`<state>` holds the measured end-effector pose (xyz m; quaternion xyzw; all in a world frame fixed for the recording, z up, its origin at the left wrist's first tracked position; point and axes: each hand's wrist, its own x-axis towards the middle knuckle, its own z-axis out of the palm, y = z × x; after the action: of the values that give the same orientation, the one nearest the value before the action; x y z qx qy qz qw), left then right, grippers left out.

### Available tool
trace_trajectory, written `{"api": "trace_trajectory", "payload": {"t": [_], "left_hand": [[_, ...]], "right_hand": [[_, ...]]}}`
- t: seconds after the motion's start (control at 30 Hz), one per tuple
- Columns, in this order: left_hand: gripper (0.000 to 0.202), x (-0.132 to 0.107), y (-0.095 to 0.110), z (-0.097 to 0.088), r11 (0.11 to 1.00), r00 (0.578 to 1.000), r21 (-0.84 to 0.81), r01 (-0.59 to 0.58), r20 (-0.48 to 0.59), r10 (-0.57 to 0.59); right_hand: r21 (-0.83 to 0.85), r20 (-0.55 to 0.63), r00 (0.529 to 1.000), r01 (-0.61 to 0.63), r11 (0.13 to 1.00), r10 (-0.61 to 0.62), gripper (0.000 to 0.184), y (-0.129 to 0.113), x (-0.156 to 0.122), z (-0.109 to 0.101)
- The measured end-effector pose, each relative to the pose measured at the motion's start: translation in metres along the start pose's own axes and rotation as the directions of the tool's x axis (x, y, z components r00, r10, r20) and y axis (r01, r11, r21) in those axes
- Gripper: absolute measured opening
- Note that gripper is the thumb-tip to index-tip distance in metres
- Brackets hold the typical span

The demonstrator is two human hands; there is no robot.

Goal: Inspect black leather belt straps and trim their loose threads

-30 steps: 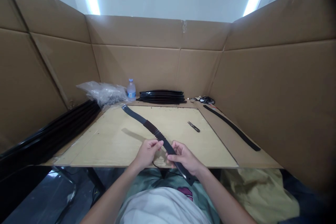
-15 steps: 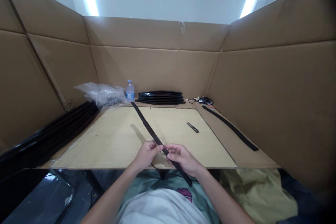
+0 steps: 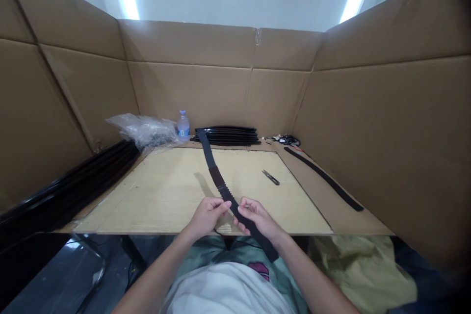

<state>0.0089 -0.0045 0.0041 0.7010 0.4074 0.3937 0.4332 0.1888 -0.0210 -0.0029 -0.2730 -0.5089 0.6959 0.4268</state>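
A long black strap (image 3: pixel 217 177) slants across the front of the table, its far end raised toward the back and its near end hanging over my lap. Part of it is ribbed, just beyond my fingers, with a dark brownish patch further up. My left hand (image 3: pixel 209 215) pinches the strap's left edge between thumb and finger. Close beside it, my right hand (image 3: pixel 256 217) grips the strap with the thumb on top and the fingers beneath. Small thread snips (image 3: pixel 271 177) lie on the board to the right.
Another black strap (image 3: pixel 324 178) lies along the right side. At the back are a stack of black strips (image 3: pixel 228 136), a water bottle (image 3: pixel 183 126), a clear plastic bag (image 3: pixel 147 131) and a small tangled heap (image 3: pixel 287 140). More black strips (image 3: pixel 73 181) line the left. Cardboard walls (image 3: pixel 191 86) enclose the table.
The strap has turned from nearly edge-on to show its broad face, and its far end has shifted up and right. Both hands keep hold of it, with the right fingers slightly rearranged.
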Motion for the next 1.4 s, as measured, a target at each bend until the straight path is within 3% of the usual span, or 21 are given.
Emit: {"api": "trace_trajectory", "payload": {"t": [0.23,0.37,0.53,0.7,0.8,0.9,1.03,1.2,1.4], "left_hand": [[0.037,0.001,-0.002,0.0,0.999,1.0,-0.051,0.009,-0.016,-0.01],[0.033,-0.001,-0.002,0.001,0.998,0.999,-0.064,0.011,0.041,-0.009],[0.037,-0.004,0.002,0.0,1.0,1.0,0.005,0.008,0.016,-0.008],[0.04,-0.005,0.009,0.0,1.0,0.999,-0.014,-0.002,0.041,0.003],[0.039,-0.007,0.012,0.005,0.995,0.996,-0.101,0.019,0.086,-0.01],[0.036,-0.008,0.014,0.014,0.952,0.99,-0.301,0.063,0.136,-0.022],[0.031,-0.01,0.02,0.023,0.885,0.992,-0.457,0.083,0.123,-0.03],[0.023,-0.013,0.029,0.021,0.902,0.998,-0.429,0.053,0.059,-0.031],[0.024,-0.014,0.038,0.017,0.927,0.992,-0.369,0.071,0.122,-0.027]], "right_hand": [[0.037,-0.047,0.999,0.014,0.999,-0.013,0.025,0.002,0.0,0.001],[-0.015,-0.05,0.999,0.017,1.0,-0.018,0.042,0.006,-0.002,0.001],[-0.078,-0.025,0.999,0.031,0.996,-0.034,0.028,0.003,-0.002,0.002],[-0.073,-0.026,0.997,0.069,0.995,-0.071,0.032,0.001,-0.004,0.01],[-0.039,-0.076,0.991,0.109,0.993,-0.112,0.031,0.004,-0.006,0.017],[-0.031,-0.152,0.98,0.127,0.991,-0.131,0.027,0.007,-0.006,0.023],[-0.077,-0.242,0.961,0.119,0.99,-0.134,0.026,0.009,-0.006,0.027],[-0.113,-0.269,0.955,0.102,0.988,-0.129,0.029,0.005,-0.009,0.028],[-0.179,-0.25,0.96,0.086,0.98,-0.13,0.028,0.004,-0.012,0.025]]}}
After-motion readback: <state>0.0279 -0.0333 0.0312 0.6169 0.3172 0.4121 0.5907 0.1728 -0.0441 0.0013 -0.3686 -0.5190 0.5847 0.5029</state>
